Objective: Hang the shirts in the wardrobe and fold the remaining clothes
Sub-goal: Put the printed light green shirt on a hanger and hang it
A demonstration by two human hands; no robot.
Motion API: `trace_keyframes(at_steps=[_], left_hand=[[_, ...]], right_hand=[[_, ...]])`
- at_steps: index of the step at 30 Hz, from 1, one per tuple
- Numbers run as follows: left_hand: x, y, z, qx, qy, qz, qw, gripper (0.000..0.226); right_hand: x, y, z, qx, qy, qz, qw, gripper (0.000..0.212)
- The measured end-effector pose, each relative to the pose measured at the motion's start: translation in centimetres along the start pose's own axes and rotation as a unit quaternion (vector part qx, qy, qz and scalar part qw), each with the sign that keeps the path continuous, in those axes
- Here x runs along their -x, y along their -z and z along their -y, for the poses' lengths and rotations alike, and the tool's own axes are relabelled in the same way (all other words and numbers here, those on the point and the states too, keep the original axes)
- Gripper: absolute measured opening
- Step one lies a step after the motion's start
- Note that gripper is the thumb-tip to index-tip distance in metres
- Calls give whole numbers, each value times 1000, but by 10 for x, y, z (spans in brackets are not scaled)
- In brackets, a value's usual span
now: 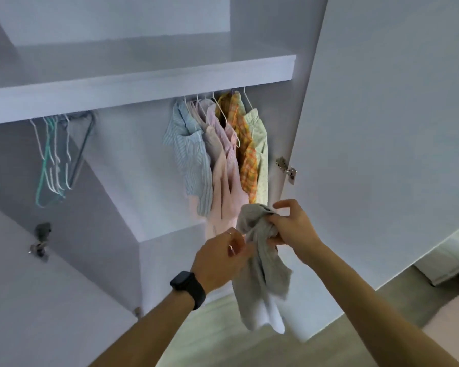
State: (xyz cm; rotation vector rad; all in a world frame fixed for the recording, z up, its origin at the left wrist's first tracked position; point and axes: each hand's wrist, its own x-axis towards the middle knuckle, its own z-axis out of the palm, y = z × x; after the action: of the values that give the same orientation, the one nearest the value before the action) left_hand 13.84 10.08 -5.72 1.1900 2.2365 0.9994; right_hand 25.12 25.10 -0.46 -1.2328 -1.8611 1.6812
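A grey shirt (263, 266) hangs bunched in front of the open wardrobe. My right hand (289, 223) grips its gathered top. My left hand (223, 254), with a black watch on the wrist, pinches the fabric just to the left of that. Several shirts (217, 154) hang on white hangers from the rail under the shelf: blue striped, pink, orange plaid and pale green. Whether a hanger is inside the grey shirt is hidden.
Several bare hangers (55, 157) hang at the rail's left end. A white shelf (143, 86) runs above the rail. The open wardrobe door (382, 128) stands at the right, with a hinge (286, 168). A lower cabinet block (170, 260) sits behind my hands.
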Motion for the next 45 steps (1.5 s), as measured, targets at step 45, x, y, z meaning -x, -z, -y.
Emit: trace_keyframes(at_steps=[45], left_hand=[[61, 208, 68, 166, 77, -284, 941, 16]], right_hand=[[-37, -94, 14, 132, 301, 137, 934, 22]])
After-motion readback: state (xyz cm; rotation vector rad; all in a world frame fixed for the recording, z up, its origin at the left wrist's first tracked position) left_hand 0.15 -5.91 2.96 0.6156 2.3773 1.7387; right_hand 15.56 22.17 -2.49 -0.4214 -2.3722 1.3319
